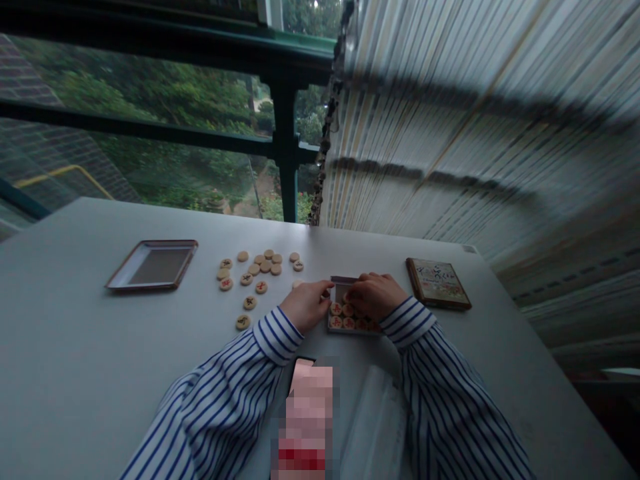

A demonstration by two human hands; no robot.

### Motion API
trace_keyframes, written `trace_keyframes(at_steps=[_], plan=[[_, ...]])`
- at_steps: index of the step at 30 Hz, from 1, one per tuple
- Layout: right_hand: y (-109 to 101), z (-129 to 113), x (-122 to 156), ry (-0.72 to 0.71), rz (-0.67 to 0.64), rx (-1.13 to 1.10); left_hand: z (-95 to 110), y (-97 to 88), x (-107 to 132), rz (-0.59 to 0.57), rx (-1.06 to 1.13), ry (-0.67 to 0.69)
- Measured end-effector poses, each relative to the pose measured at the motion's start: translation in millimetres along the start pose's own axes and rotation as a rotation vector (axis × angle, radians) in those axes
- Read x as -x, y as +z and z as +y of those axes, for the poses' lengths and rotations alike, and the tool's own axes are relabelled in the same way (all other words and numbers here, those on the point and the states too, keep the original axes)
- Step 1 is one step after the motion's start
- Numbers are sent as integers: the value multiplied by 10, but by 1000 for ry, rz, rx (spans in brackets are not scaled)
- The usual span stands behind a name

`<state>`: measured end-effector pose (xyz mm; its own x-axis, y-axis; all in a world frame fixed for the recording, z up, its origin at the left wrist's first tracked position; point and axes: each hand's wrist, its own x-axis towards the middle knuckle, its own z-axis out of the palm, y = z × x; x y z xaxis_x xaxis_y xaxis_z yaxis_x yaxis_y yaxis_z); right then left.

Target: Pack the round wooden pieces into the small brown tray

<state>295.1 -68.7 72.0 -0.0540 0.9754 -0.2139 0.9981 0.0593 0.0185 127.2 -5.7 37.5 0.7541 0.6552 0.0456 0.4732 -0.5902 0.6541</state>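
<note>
A small shallow box (344,278) lies in front of me, with rows of round Chinese chess pieces (349,323) in its near part, red characters facing up. My left hand (307,305) grips the box's left edge between thumb and fingers. Over the box's right side, my right hand (379,295) is closed with fingers bent down, a pale chess piece (347,299) at its fingertips. The hand hides the right part of the box. Left of the box, several loose pieces (265,266) are scattered on the table, some blank side up, others showing red or dark characters.
An empty-looking lid or tray (153,267) rests at the table's left. To the right lies a decorated flat case (439,283). A phone (304,380), partly blurred out, and a clear plastic sheet (377,427) are close to me on the white table (100,373). Windows and a curtain stand behind.
</note>
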Motion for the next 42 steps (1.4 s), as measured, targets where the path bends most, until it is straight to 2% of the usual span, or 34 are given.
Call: trace_keyframes(at_steps=[29,42], plan=[[3,-8,4,-2,21,-20,-3,-5,3,-18,-5,-17],[-28,-32,12,14,-21,-27,7,-12,4,-31,-4,-27]])
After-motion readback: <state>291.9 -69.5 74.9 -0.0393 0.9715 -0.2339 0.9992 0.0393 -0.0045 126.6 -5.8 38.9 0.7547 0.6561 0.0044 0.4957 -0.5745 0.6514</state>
